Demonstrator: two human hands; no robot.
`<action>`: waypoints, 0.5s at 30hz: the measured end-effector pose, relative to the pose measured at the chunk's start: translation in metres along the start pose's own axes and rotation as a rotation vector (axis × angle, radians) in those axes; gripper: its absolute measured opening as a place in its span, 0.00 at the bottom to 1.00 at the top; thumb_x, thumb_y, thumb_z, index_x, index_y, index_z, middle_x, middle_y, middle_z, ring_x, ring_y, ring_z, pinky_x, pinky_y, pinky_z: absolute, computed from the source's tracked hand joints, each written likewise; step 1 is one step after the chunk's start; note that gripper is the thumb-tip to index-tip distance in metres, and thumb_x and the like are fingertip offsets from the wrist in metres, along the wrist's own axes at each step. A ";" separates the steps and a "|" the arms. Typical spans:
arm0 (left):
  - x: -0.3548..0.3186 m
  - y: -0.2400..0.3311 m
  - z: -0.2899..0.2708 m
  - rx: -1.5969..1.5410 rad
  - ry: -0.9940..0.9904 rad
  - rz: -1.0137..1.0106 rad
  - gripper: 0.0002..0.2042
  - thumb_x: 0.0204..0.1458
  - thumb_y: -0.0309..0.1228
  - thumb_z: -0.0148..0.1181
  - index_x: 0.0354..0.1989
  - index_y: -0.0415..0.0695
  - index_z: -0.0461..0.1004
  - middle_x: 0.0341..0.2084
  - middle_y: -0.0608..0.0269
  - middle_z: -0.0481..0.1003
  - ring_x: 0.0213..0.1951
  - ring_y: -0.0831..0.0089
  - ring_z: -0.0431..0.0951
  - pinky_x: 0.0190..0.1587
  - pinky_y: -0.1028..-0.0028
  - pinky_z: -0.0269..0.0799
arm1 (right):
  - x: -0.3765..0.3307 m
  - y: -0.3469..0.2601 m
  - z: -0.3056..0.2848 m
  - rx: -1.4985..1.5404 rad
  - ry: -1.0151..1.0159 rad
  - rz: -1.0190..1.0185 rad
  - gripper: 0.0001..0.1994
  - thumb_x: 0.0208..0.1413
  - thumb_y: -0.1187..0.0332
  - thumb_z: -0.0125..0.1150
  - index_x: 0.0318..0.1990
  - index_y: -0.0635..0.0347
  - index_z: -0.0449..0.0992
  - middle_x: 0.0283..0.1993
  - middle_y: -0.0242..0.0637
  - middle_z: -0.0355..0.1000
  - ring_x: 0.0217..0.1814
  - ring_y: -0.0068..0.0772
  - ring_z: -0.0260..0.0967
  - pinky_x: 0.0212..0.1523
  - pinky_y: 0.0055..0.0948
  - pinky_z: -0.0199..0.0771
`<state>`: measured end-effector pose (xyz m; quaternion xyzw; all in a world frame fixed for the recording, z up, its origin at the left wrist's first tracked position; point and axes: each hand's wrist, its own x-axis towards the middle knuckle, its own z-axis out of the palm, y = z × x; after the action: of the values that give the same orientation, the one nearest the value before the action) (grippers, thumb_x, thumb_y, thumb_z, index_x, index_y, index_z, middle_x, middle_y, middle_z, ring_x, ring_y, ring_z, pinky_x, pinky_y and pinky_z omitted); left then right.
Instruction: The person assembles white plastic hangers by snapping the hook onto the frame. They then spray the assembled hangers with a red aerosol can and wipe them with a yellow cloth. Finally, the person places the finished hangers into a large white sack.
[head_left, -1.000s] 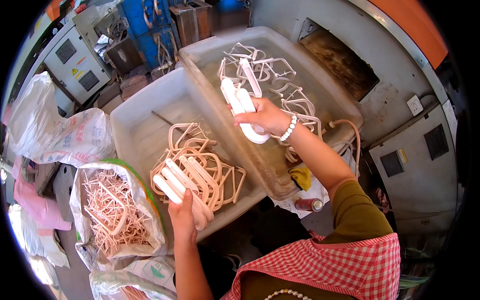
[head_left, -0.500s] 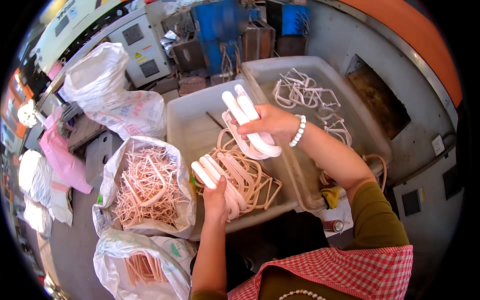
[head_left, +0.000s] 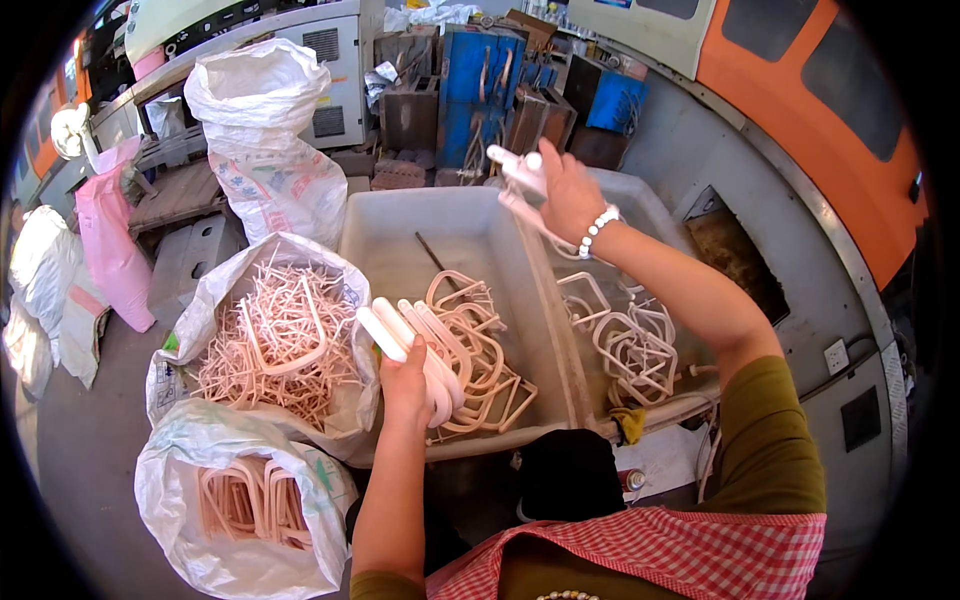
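My left hand (head_left: 404,385) is closed around a stack of pale pink U-shaped plastic handles (head_left: 432,350), held over the near left of a translucent plastic bin (head_left: 375,225). More handles (head_left: 490,335) lie in a tangled pile in that bin, just beyond and right of the stack. My right hand (head_left: 575,200), a white bead bracelet at its wrist, is raised over the far part of a second bin (head_left: 640,190). It grips a few pale pink handles (head_left: 522,172), partly hidden by the fingers. Loose pink frames (head_left: 635,350) lie in the second bin below my right forearm.
At left stands a white sack (head_left: 185,300) full of thin pink plastic scraps. A nearer sack (head_left: 170,470) holds stacked U-shaped handles. Behind them is a tall white sack (head_left: 260,130). Blue metal blocks (head_left: 470,80) stand beyond the bins. A grey machine wall (head_left: 690,130) borders the right.
My right hand has swung away to the far right with its handles, its back now turned up. My left hand keeps its stack in about the same place. The view has shifted.
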<state>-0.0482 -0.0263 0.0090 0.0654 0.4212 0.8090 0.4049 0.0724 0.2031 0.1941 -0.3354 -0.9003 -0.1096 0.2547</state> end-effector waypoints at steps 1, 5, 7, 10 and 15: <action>0.000 0.000 0.003 -0.017 -0.006 0.017 0.11 0.57 0.23 0.54 0.48 0.39 0.67 0.32 0.61 0.74 0.31 0.72 0.75 0.36 0.72 0.73 | 0.007 0.010 -0.004 -0.099 0.181 -0.092 0.36 0.49 0.62 0.63 0.64 0.63 0.53 0.44 0.49 0.67 0.41 0.56 0.69 0.42 0.49 0.70; -0.002 0.003 0.004 -0.015 -0.036 0.005 0.11 0.57 0.24 0.54 0.48 0.39 0.66 0.31 0.61 0.74 0.30 0.72 0.75 0.36 0.71 0.72 | 0.035 0.046 -0.031 -0.086 0.445 -0.174 0.39 0.46 0.73 0.60 0.67 0.58 0.50 0.47 0.48 0.63 0.40 0.55 0.67 0.43 0.45 0.70; -0.002 0.004 0.005 -0.002 -0.049 0.002 0.11 0.57 0.25 0.54 0.48 0.39 0.66 0.31 0.60 0.74 0.30 0.72 0.75 0.36 0.71 0.72 | 0.037 0.050 -0.050 -0.004 0.455 -0.108 0.37 0.47 0.75 0.60 0.67 0.56 0.52 0.50 0.49 0.64 0.43 0.54 0.68 0.42 0.39 0.73; -0.001 0.001 0.004 0.004 -0.066 -0.003 0.13 0.59 0.26 0.52 0.50 0.38 0.65 0.37 0.57 0.73 0.37 0.68 0.75 0.40 0.67 0.74 | 0.041 0.064 -0.057 0.149 0.546 -0.197 0.32 0.49 0.74 0.59 0.64 0.56 0.58 0.45 0.52 0.69 0.43 0.54 0.69 0.40 0.38 0.74; 0.001 -0.002 0.006 0.004 -0.084 0.025 0.14 0.58 0.26 0.53 0.51 0.37 0.65 0.40 0.57 0.73 0.39 0.68 0.75 0.42 0.67 0.74 | 0.029 0.076 -0.042 1.178 0.106 0.268 0.18 0.58 0.77 0.52 0.56 0.62 0.66 0.42 0.41 0.75 0.37 0.25 0.75 0.39 0.25 0.78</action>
<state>-0.0447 -0.0213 0.0116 0.1052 0.4047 0.8097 0.4118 0.1202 0.2605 0.2475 -0.2426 -0.7457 0.4236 0.4535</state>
